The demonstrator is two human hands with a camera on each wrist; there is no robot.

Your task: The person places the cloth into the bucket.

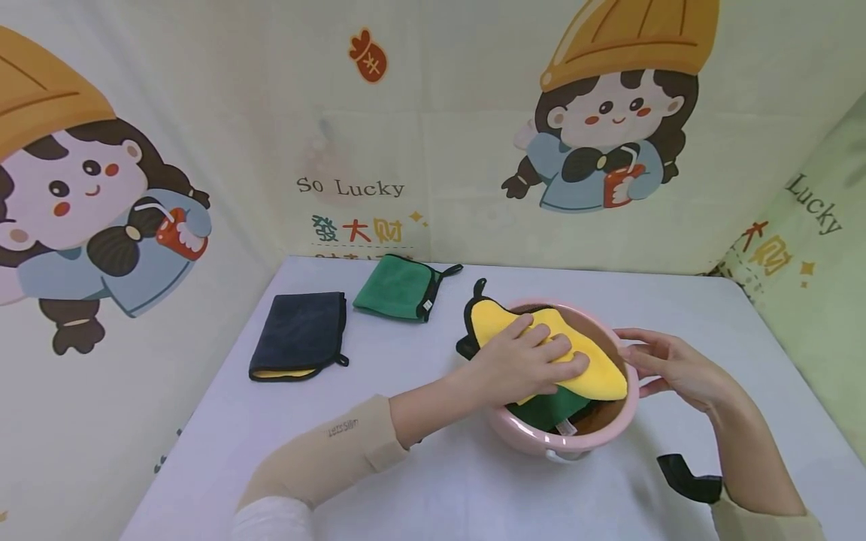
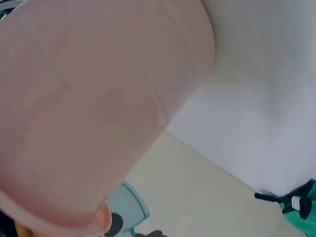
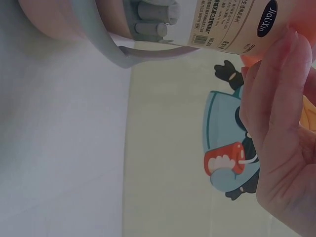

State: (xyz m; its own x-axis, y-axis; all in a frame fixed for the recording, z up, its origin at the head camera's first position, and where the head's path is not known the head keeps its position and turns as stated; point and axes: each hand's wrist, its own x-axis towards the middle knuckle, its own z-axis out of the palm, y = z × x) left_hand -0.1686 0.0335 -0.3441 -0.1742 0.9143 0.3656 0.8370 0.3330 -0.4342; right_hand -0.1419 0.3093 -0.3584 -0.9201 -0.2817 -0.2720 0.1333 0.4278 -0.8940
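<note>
A pink bucket [image 1: 519, 434] stands on the table, its outer wall filling much of the left wrist view. In it lies a yellow cloth [image 1: 602, 376] with black edging and a hanging loop, one corner reaching over the far left rim. Below the yellow cloth a green cloth [image 1: 546, 412] with a white tag shows. My left hand [image 1: 524, 364] rests on top of the yellow cloth, fingers spread; its thumb is hidden. At the bucket's right side, my right hand [image 1: 676, 368] touches the rim with extended fingers, the fingertips against the wall near a printed label [image 3: 232, 24].
A dark folded cloth [image 1: 301, 334] with a yellow underside lies on the left of the white table [image 1: 399, 391]. Behind it is a folded green cloth [image 1: 392, 289] with a black loop. The bucket has a grey handle [image 3: 111, 47]. A patterned curtain [image 1: 467, 150] borders the table.
</note>
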